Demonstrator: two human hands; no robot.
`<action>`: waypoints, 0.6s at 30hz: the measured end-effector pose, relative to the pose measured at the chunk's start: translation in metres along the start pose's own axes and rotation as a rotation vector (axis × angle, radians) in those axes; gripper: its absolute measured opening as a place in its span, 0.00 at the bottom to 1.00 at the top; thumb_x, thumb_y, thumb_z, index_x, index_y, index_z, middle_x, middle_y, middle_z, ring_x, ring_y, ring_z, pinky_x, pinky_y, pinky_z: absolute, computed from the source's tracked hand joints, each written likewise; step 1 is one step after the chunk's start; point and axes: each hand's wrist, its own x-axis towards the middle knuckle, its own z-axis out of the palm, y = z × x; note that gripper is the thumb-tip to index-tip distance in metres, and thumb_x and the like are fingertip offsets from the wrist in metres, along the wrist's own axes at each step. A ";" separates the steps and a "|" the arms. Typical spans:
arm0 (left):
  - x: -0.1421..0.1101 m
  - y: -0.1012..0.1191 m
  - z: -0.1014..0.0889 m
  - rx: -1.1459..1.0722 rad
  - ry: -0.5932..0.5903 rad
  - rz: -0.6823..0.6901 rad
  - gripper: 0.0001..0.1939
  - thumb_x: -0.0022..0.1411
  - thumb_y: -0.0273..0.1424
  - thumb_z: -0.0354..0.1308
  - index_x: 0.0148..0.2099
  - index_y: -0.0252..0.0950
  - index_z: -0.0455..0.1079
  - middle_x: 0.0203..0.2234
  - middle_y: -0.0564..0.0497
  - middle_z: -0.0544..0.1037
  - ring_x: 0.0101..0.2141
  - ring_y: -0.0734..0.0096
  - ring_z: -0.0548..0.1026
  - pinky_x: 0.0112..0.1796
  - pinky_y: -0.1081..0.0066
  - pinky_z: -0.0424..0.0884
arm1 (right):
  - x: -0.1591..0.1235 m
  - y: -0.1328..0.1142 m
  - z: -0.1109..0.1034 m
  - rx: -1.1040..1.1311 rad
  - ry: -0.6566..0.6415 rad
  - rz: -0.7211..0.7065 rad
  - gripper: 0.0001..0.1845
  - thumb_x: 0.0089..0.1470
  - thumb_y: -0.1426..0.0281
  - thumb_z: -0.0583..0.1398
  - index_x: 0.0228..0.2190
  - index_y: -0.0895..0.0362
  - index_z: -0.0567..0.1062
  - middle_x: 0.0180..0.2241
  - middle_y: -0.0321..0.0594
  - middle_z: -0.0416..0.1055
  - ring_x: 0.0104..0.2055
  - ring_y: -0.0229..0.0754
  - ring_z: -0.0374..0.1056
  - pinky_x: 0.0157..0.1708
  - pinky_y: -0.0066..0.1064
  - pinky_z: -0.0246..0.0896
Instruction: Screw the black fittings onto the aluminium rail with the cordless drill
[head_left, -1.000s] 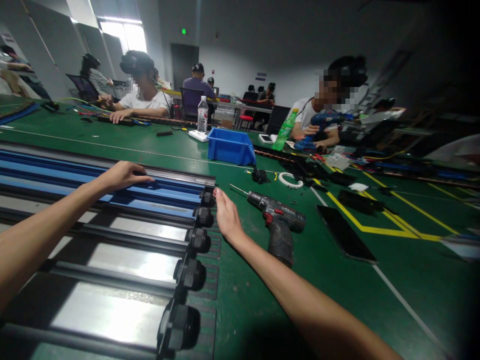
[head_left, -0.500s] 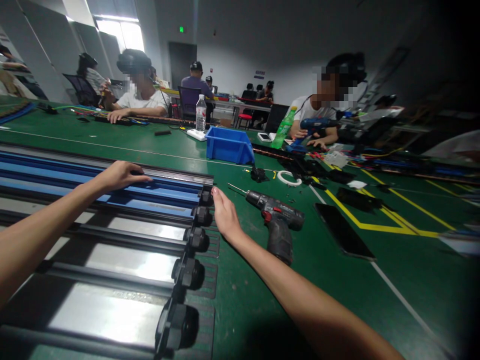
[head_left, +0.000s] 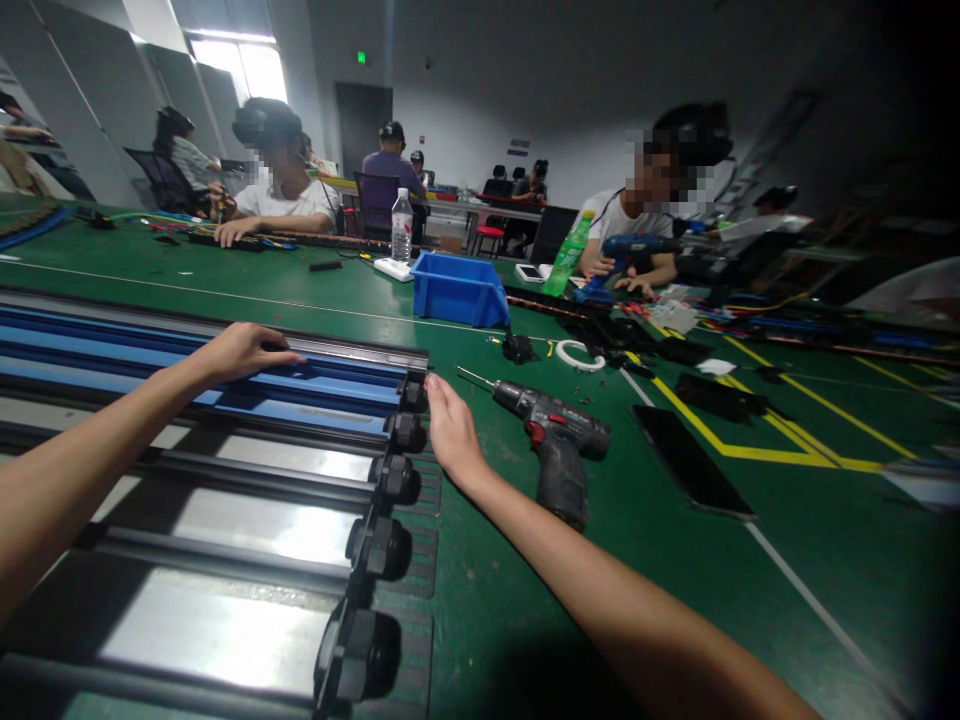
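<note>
My left hand (head_left: pixel 244 352) lies over the long bar (head_left: pixel 367 354) at the far side of a row of blue and silver strips (head_left: pixel 345 390), thumb on the near side; its other fingertips are partly hidden, and it looks closed round the bar. My right hand (head_left: pixel 454 430) is upright at the right end of the row, fingers stretched out, fingertips against the farthest black end fitting (head_left: pixel 412 390). More black end fittings (head_left: pixel 386 547) line this end towards me. Just right of my right hand, a black and red cordless drill (head_left: pixel 555 435) lies with its bit pointing left.
A black phone (head_left: pixel 690 460) lies right of the drill. Behind are a blue bin (head_left: pixel 459 290), a white ring (head_left: pixel 580 355), a water bottle (head_left: pixel 402 225) and a green bottle (head_left: pixel 570 255). Across the green table (head_left: pixel 517 620) sit co-workers; one holds a blue drill (head_left: pixel 630 250).
Both my hands stay in the same places. The view has shifted very slightly. At the far left, a co-worker's raised hand has moved a little.
</note>
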 end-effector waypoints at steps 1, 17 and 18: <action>0.000 0.000 0.000 0.001 0.000 0.001 0.35 0.60 0.61 0.59 0.42 0.31 0.80 0.25 0.53 0.79 0.29 0.72 0.66 0.33 0.72 0.58 | 0.000 0.000 0.000 0.002 0.003 0.000 0.33 0.70 0.47 0.48 0.57 0.57 0.76 0.60 0.49 0.74 0.64 0.53 0.68 0.66 0.46 0.58; 0.000 0.002 -0.001 -0.036 -0.021 -0.033 0.33 0.58 0.61 0.60 0.40 0.33 0.80 0.24 0.52 0.78 0.28 0.70 0.67 0.32 0.71 0.59 | -0.002 0.000 -0.001 -0.017 0.000 -0.002 0.35 0.69 0.46 0.49 0.59 0.58 0.75 0.62 0.51 0.72 0.66 0.53 0.66 0.68 0.46 0.55; -0.001 0.003 -0.002 -0.052 -0.026 -0.029 0.33 0.58 0.61 0.61 0.40 0.33 0.80 0.24 0.52 0.78 0.28 0.69 0.68 0.32 0.71 0.60 | -0.002 0.000 -0.001 -0.018 -0.002 0.000 0.36 0.68 0.46 0.49 0.60 0.58 0.74 0.62 0.51 0.72 0.66 0.53 0.66 0.68 0.45 0.55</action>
